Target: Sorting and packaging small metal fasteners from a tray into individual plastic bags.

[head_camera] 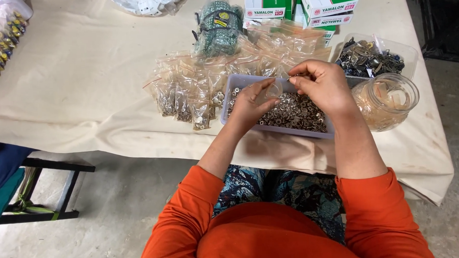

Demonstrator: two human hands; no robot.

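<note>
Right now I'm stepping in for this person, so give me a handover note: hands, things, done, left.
Left hand: holds a small clear bag open over the lavender tray.
Right hand: fingers pinched at the bag's mouth; contents too small to tell.
Tray holds loose metal snaps.
Done: filled bags lie left of the tray.
Left: many snaps remain in the tray.

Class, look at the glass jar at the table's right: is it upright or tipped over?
Upright. The jar stands on the cloth with its round open mouth facing up, beside the right hand.
</note>
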